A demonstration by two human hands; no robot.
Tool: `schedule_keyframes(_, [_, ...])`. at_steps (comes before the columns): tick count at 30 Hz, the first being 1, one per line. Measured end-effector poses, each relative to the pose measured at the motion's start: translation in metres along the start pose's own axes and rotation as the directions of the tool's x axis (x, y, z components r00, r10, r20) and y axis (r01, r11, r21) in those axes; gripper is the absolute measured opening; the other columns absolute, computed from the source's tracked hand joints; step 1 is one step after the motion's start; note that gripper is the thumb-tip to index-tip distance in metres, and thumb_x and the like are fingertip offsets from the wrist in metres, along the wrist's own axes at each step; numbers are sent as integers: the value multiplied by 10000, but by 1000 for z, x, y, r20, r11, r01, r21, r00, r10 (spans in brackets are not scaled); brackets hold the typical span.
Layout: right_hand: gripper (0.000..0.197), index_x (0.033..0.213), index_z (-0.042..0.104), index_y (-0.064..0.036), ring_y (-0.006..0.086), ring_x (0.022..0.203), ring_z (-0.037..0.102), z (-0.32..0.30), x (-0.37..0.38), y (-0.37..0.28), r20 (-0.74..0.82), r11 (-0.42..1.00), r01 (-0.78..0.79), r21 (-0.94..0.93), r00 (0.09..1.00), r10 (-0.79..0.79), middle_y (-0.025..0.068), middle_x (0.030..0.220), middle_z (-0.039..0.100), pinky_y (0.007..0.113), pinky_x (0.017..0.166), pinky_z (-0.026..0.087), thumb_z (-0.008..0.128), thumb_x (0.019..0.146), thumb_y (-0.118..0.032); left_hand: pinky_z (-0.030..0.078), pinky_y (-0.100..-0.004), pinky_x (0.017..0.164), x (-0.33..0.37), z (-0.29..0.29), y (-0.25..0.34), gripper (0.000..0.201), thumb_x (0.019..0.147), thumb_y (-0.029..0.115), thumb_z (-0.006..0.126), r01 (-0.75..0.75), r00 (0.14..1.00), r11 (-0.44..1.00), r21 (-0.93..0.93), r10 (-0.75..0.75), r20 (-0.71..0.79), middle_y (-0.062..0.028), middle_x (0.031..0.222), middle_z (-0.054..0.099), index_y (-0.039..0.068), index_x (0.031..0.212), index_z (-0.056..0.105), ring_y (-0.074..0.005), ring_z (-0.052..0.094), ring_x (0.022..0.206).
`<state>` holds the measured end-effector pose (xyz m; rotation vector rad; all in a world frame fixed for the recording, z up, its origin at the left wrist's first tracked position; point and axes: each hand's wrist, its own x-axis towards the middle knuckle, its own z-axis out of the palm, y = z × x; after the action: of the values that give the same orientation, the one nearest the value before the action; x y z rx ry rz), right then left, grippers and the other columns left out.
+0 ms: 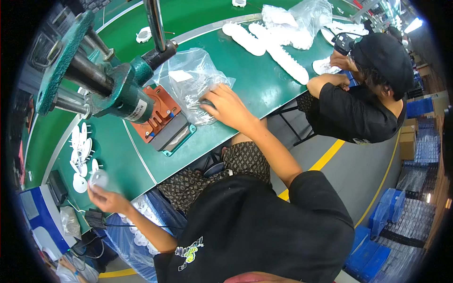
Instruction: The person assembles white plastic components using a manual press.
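At the left, my left hand [109, 199] pinches a white round plastic disc [99, 179], smeared by motion, over the green table [115, 162]. Beside it lie several white discs with thin prongs [82, 148]. My right hand [230, 106] reaches over a clear plastic bag [181, 63] of small metal pins [192, 101]. Its thumb and fingers look apart at the pins, and I make out nothing between them. Between my hands stands a green hand press [118, 89] above an orange-brown fixture block [160, 113].
A blue bin [177, 214] lined with plastic holds white parts below the table's left edge. Long rows of white parts [278, 54] and another clear bag lie at the far right. A co-worker [363, 94] in black sits there. Behind the table runs a green surface [118, 35].
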<state>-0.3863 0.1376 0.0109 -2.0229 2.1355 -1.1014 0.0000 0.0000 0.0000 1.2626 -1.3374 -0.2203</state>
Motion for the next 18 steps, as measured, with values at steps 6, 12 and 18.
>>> schedule_keyframes(6, [177, 985, 658, -4, 374, 974, 589, 5, 6, 1, 122, 975, -35, -218, 991, 63, 175, 985, 637, 456, 872, 473, 671, 878, -144, 438, -325, 1017, -65, 21, 51, 332, 1044, 106, 471, 304, 736, 931, -200, -97, 670, -123, 1286, 605, -27, 1336, 556, -184, 561, 1180])
schedule_keyframes(12, [193, 1073, 674, -24, 325, 904, 619, -11, -14, -29, -136, 989, -128, 69, 981, 136, 164, 911, 647, 413, 837, 496, 664, 909, -126, 461, -351, 996, -65, 17, 68, 541, 902, 136, 699, 269, 697, 948, -170, -70, 714, -148, 1334, 543, -18, 1382, 505, -232, 551, 1206])
schedule_keyframes(18, [275, 1216, 659, -25, 173, 909, 667, -26, -32, -76, 219, 746, -300, 595, 953, 209, 111, 1006, 697, 308, 833, 511, 615, 946, -52, 450, -407, 1019, -66, 18, 82, 741, 701, 165, 866, -192, 641, 977, -98, 200, 741, -188, 1334, 505, 22, 1350, 538, -342, 540, 1218])
